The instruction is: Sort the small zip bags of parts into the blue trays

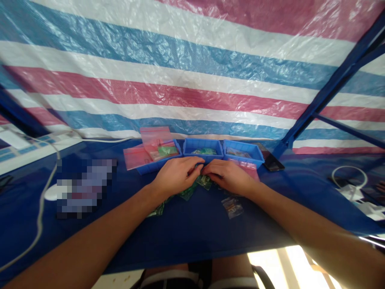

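Note:
My left hand (178,173) and my right hand (231,175) meet over the blue table, in front of the middle blue bin (203,159). Both are closed, fingertips curled together and almost touching. Whatever they hold is too small or hidden to name. Under and between them lie small green packets (204,182), and another green packet (156,210) shows beside my left forearm. A small clear bag (232,207) with brownish contents rests below my right hand. Close behind that hand is a pink plastic bag (251,168).
A left bin (159,163) holds pink zip bags (136,157) and a green packet; a right bin (245,154) holds clear bags. A dark phone (273,161) lies right of the bins. White cables (40,216) and a blurred-out object (87,188) lie left. Striped sheeting (180,92) hangs behind.

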Demonstrator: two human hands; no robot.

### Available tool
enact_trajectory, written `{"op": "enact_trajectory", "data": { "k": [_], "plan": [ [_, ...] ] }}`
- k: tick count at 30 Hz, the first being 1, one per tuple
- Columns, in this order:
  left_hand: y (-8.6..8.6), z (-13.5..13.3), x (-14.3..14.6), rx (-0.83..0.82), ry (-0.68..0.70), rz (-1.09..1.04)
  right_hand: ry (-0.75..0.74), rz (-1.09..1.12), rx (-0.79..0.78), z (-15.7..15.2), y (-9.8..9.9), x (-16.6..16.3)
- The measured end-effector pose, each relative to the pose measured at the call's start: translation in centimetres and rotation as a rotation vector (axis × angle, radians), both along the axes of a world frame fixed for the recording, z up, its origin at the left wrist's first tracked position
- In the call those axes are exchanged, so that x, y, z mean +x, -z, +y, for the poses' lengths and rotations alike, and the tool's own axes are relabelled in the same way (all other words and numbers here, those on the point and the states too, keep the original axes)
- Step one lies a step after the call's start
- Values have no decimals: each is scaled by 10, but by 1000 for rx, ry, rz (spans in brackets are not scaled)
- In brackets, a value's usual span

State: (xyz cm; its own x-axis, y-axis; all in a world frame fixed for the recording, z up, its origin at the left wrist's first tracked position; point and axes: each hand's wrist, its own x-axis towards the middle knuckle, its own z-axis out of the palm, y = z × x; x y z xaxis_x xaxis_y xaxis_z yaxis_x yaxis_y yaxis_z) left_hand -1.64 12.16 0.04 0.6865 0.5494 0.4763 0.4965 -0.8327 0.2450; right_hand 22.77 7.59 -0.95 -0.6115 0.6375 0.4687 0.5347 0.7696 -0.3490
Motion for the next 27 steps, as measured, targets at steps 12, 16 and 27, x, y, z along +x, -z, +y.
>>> {"op": "enact_trajectory", "data": {
  "k": [12,16,27],
  "plan": [
    [-7,-2,2,-23,135,-90,258,738,-207,-1,-2,-14],
    [-7,-1,4,-98,156,-182,239,866,-286,-3,-3,-22],
    [-6,-2,1,-8,90,-312,127,845,-521,2,-5,-18]
  ]
}}
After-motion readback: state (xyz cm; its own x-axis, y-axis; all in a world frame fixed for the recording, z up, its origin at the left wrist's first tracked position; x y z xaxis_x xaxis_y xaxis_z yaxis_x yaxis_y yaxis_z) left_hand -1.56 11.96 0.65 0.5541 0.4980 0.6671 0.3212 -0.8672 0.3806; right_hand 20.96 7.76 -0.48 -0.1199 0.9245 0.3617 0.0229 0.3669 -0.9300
